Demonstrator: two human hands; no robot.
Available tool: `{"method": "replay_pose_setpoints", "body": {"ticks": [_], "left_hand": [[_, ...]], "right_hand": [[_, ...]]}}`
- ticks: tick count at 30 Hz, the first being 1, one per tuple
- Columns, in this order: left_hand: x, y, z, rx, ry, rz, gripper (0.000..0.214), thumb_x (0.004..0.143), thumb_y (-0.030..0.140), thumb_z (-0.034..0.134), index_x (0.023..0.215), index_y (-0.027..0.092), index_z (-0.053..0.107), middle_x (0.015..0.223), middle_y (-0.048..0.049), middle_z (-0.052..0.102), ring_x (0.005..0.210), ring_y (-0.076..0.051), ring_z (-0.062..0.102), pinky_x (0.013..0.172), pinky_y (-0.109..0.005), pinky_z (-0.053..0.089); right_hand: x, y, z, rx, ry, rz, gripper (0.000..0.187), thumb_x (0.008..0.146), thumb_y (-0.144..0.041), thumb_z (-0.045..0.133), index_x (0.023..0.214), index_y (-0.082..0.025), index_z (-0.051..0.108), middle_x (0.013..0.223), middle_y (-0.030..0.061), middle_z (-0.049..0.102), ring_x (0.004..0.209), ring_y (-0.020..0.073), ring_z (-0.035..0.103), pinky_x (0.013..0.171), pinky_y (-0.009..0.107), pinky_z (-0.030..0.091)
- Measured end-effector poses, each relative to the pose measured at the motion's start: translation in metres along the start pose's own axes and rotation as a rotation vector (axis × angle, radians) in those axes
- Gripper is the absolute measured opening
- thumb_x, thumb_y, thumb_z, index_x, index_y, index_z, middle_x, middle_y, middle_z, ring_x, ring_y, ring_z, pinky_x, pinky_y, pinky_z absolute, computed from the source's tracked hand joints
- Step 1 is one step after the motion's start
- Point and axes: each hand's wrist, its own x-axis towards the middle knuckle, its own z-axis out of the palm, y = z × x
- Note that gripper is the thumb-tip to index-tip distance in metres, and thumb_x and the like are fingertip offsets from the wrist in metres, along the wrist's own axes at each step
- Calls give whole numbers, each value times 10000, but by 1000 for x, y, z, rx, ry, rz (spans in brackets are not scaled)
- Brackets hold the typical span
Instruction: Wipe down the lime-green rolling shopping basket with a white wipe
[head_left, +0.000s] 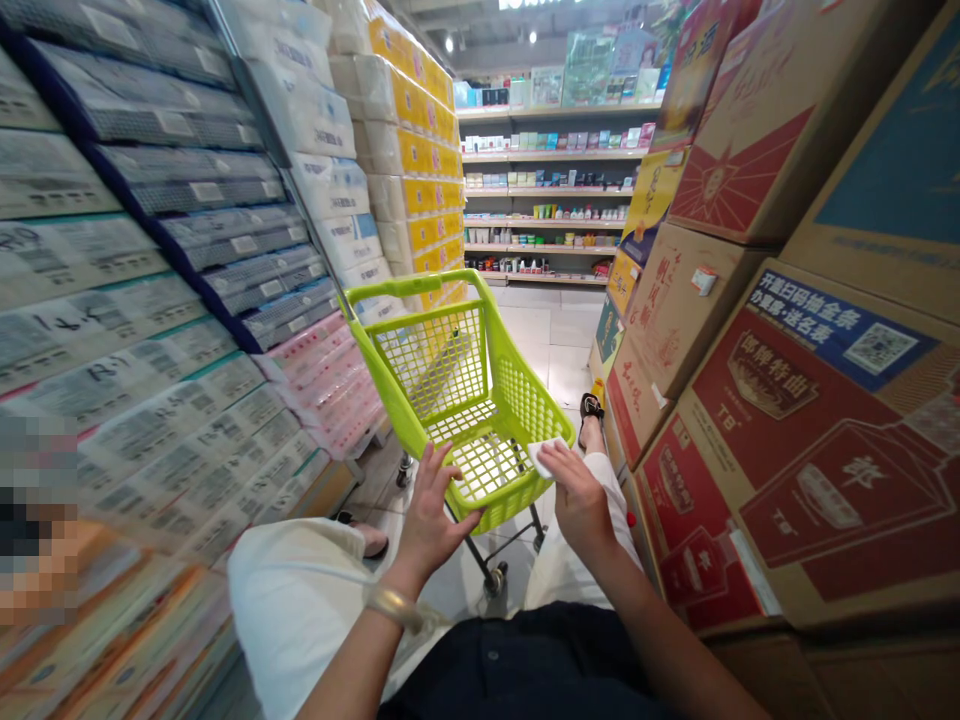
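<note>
A lime-green shopping cart (525, 375) stands in front of me, its lattice basket tilted towards me and holding nothing visible. My left hand (435, 505) is at the basket's near left corner, fingers apart and thumb spread along the near wall; whether it presses on the rim is hard to tell. Under the fingers of my right hand (579, 495), a folded white tissue (546, 457) lies against the basket's right rim near its front corner. Below the basket, the cart's dark legs end in casters (495, 578) between my feet.
Stacked cardboard cartons (817, 440) line the right side closely. Packaged paper goods (180, 430) and yellow-and-white packs (420, 150) are piled on the left. Shelves of small boxes and bottles (555, 180) stand at the aisle's far end, beyond the tiled floor (525, 325).
</note>
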Motion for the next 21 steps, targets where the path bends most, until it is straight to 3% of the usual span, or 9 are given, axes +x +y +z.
{"method": "replay_pose_setpoints", "body": {"ticks": [6,13,18,21], "left_hand": [[0,-1,0,-11,-12,12,342,754,258,709,1009,230,483,1475,-141,425,1480,-362,223,1146,-595,338],[0,1,-2,-11,-23,-5,352,736,228,719,997,233,481,1476,-127,428,1484,-358,215,1158,-593,324],[0,0,0,-19,-14,15,337,752,226,700,1007,230,481,1483,-139,416,1484,-354,217,1153,-587,331],[0,-1,-1,-21,-17,21,341,753,230,702,1011,230,480,1476,-141,421,1481,-356,222,1150,-593,328]], "right_hand": [[-9,-37,16,135,-279,-238,448,907,-59,420,1239,-245,656,1263,52,693,1284,190,572,1089,417,476],[4,-1,-1,-37,-4,-1,458,885,-38,398,1166,-225,706,1184,91,727,1221,237,625,1066,486,494],[-6,-33,13,92,-258,-198,457,908,-62,411,1240,-251,662,1258,50,695,1286,194,571,1092,422,473],[-5,-31,13,110,-266,-209,466,904,-50,404,1237,-249,662,1254,52,697,1275,192,580,1084,424,479]]}}
